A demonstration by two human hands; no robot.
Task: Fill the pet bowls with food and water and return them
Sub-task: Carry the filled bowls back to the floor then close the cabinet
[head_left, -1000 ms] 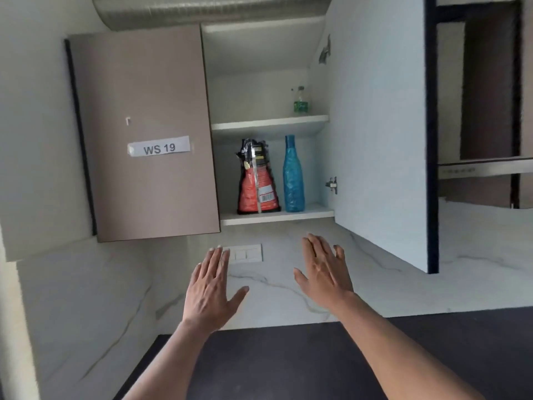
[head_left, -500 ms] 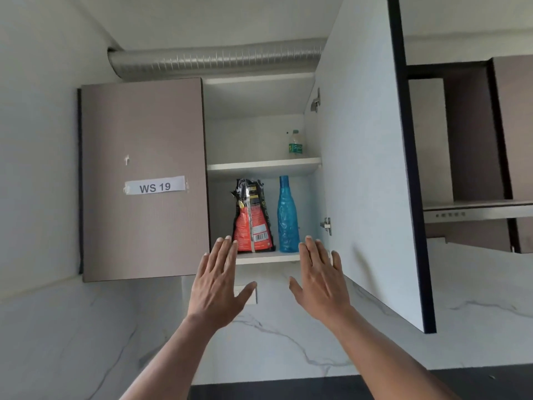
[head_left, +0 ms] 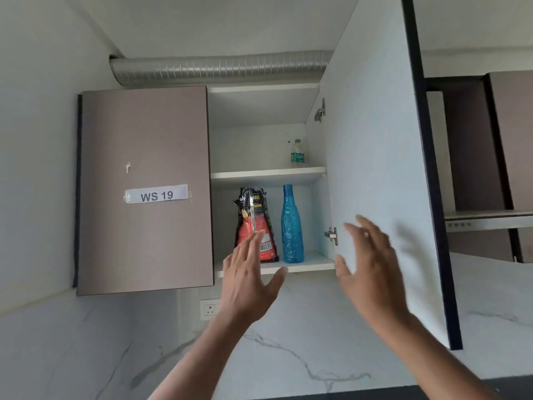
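A red and black food bag (head_left: 253, 215) stands on the lower shelf (head_left: 302, 266) of an open wall cabinet. A blue water bottle (head_left: 291, 226) stands upright just right of it. My left hand (head_left: 248, 281) is raised in front of the bag's lower part, fingers straight and spread, holding nothing. My right hand (head_left: 369, 264) is raised in front of the open door's inner face, fingers spread and blurred, also empty. No pet bowl is in view.
The cabinet's right door (head_left: 375, 140) swings out towards me. The left door (head_left: 144, 192), labelled WS 19, is closed. A small clear bottle (head_left: 297, 153) sits on the upper shelf. A silver duct (head_left: 219, 67) runs above. A wall socket (head_left: 209, 309) sits below.
Both hands have risen from below the cabinet to the lower shelf's height. The left hand now overlaps the food bag. My view has tilted upward.
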